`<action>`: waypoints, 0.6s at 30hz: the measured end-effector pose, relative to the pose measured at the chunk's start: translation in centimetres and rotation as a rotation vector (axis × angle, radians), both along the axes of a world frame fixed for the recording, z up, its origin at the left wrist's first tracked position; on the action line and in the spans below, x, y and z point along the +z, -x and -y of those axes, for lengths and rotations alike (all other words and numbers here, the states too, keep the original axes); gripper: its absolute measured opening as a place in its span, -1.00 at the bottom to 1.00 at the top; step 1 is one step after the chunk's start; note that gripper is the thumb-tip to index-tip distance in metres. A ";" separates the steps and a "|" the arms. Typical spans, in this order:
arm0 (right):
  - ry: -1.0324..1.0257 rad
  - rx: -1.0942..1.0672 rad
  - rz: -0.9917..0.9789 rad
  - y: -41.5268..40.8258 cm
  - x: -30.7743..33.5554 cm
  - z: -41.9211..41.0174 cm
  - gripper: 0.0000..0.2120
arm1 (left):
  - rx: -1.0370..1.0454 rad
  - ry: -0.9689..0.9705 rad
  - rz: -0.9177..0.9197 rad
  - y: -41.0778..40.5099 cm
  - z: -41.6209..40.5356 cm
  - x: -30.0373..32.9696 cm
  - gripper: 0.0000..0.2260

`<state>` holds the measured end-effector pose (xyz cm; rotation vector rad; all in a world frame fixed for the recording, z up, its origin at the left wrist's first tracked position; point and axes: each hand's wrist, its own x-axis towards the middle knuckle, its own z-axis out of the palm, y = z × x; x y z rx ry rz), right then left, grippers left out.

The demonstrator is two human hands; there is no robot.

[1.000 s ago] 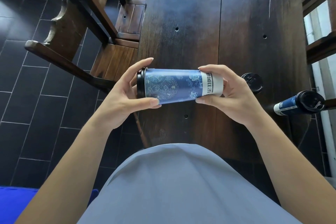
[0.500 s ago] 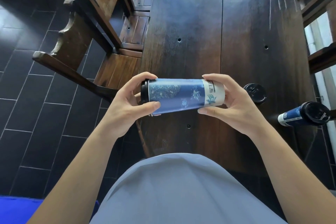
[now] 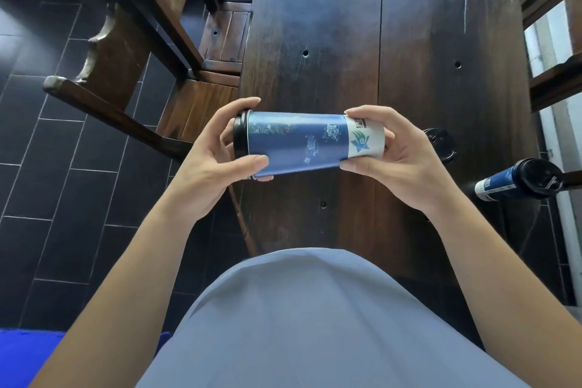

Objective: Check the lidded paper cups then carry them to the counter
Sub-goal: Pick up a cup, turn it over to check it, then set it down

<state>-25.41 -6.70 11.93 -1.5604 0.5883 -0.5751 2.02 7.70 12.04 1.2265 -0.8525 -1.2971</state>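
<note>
Rotated since half a second ago, the cup (image 3: 302,144) now shows a teal emblem on its white base band where lettering showed before; it still lies sideways in the air above the table (image 3: 315,41), lid at nine o'clock, base at three.

I judge this to be the checking step. To do it well I'd keep turning the cup slowly about its long axis, squeezing lightly (paper walls dent), and watch the lid seam for gaps or drips before setting it upright.

My left hand (image 3: 208,164) grips the lid end, thumb under the wall, fingers curled over the black rim. My right hand (image 3: 403,161) pinches the base band between thumb below and fingers above. Both are narrowly closed on the cup.

At three o'clock from it a second cup (image 3: 439,143) stands on the table edge, and farther toward four o'clock a third cup (image 3: 516,179). A chair (image 3: 132,50) stands at ten o'clock.
</note>
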 end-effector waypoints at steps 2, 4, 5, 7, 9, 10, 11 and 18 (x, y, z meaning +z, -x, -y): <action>-0.034 0.004 -0.003 -0.1 0.1 0.1 -0.46 | -0.017 0.053 0.025 0.0 0.0 0.1 -0.27; -0.047 -0.001 -0.030 -0.1 0.3 0.1 -0.49 | -0.053 0.089 0.040 -0.1 0.1 0.1 -0.29; -0.049 -0.007 -0.048 -0.1 0.3 0.0 -0.49 | -0.064 0.099 0.047 -0.1 0.1 0.2 -0.32; -0.054 -0.019 -0.084 -0.2 0.4 -0.1 -0.50 | -0.066 0.098 0.066 -0.2 0.2 0.1 -0.40; -0.064 -0.019 -0.112 -0.2 0.5 -0.2 -0.49 | -0.062 0.087 0.086 -0.2 0.2 0.1 -0.45; -0.072 -0.014 -0.121 -0.2 0.6 -0.2 -0.48 | -0.058 0.080 0.091 -0.2 0.1 0.0 -0.45; -0.078 -0.009 -0.126 -0.2 0.7 -0.2 -0.47 | -0.053 0.074 0.094 -0.2 0.1 0.0 -0.46; 0.077 -0.012 -0.133 0.0 1.0 -0.4 -0.31 | -0.015 0.001 0.029 0.3 0.4 -0.1 -0.50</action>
